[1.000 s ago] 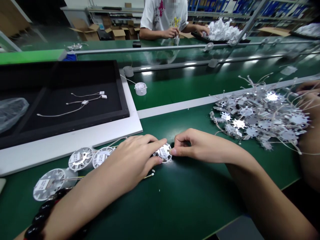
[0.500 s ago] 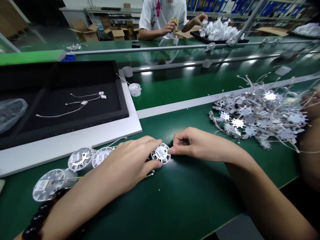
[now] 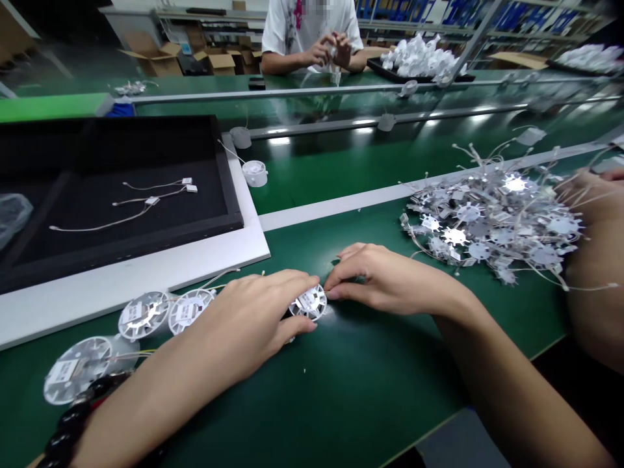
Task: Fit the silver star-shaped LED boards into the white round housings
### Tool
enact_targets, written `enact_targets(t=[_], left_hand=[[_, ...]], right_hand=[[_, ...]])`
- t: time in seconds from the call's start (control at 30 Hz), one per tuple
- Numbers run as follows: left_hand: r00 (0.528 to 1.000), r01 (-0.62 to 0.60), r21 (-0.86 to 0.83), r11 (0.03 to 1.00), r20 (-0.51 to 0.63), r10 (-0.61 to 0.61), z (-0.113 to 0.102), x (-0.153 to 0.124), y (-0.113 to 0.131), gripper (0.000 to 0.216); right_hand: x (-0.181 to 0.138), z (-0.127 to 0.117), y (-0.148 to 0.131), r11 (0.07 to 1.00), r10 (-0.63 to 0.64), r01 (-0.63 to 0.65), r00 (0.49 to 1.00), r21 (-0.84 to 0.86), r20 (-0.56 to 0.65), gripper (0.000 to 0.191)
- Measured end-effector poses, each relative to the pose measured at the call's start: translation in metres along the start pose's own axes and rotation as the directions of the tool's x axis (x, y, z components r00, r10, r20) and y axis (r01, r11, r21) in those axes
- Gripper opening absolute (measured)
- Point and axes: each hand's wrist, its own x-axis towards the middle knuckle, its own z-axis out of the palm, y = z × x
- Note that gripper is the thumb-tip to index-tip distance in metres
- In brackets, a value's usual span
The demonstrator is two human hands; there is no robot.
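1. A green worktable (image 3: 370, 396) spreads beneath both hands, framing close assembly work.
2. Ahead and to the left of the left hand, a black tray (image 3: 205, 203) with thin wired leads (image 3: 152, 201) inside rests on a white board (image 3: 146, 270).
3. Across the bench, well beyond both hands, a co-worker in a white printed shirt (image 3: 280, 29) handles small pieces.
4. Ahead and to the right of the right hand, a tangled heap of silver star-shaped parts (image 3: 492, 224) sits under a neighbour's hand (image 3: 595, 195); its loose wires look apt to snag.
5. The left hand (image 3: 268, 305) clamps a round white part (image 3: 311, 302), hiding some of it; the right hand (image 3: 368, 276) brings thumb and forefinger close together at its rim. Whether they pinch anything cannot be told.
6. The step appears to be detail work at that rim, calling for a steady left grip and light right fingertips.
7. Similar round housings (image 3: 145, 315) lie beside the left forearm, which partly covers them.
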Motion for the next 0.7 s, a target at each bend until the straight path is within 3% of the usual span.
enact_targets(t=[0.2, 0.33, 0.57, 0.7], left_hand=[[1.000, -0.006, 0.049, 0.999, -0.012, 0.006, 0.002, -0.001, 0.000, 0.043], [0.997, -0.043, 0.034, 0.998, -0.058, 0.045, 0.001, -0.001, -0.001, 0.034], [1.000, -0.019, 0.041, 0.999, 0.010, 0.019, -0.002, -0.002, -0.002, 0.028], [0.992, 0.004, -0.088, 0.996, -0.127, -0.016, -0.014, -0.007, -0.009, 0.032]], right_hand=[[0.000, 0.001, -0.003, 0.988, -0.004, 0.009, 1.000, -0.152, 0.029, 0.021], [0.000, 0.002, -0.004, 0.994, 0.012, -0.008, 0.999, -0.105, 0.033, 0.022], [-0.005, -0.006, 0.003, 0.990, 0.134, -0.129, 0.987, -0.064, 0.087, 0.017], [-0.009, -0.010, 0.001, 0.992, 0.117, -0.118, 0.993, -0.037, -0.023, 0.046]])
